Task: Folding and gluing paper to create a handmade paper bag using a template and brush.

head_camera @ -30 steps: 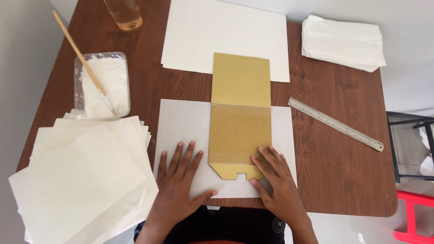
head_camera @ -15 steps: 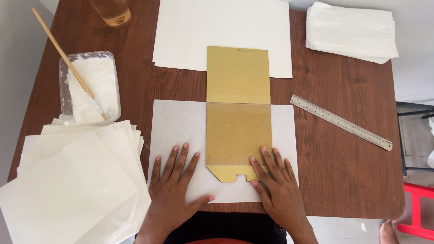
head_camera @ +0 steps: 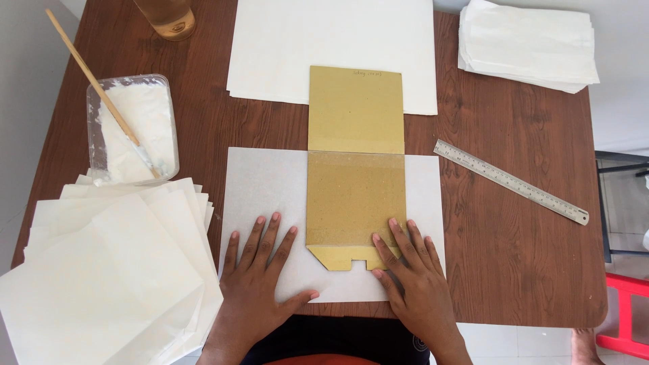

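Both hands lie flat, fingers spread, gripping nothing: the left hand (head_camera: 260, 280) on the white sheet (head_camera: 267, 196), the right hand (head_camera: 412, 274) pinning the brown card template (head_camera: 356, 196) centred on it. This looks like aligning; creasing the sheet over the template's edges likely calls for steady pressure so nothing slips on the counter (head_camera: 514, 257).

**Home craft table, paper-gluing setup**

Looks like a home room used for handwork, not a factory. Dark brown wood-grain table (head_camera: 514, 270) stands on pale tiled floor, white wall alongside. On it: clear plastic tub of white paste (head_camera: 138, 125) with thin wooden stick (head_camera: 94, 88), fanned stack of cream paper sheets (head_camera: 101, 284), neat pile of folded white paper (head_camera: 531, 44), steel ruler (head_camera: 510, 181), tan cardboard template (head_camera: 356, 165), glass of amber liquid (head_camera: 165, 15). Red furniture leg (head_camera: 625, 314) at the right.
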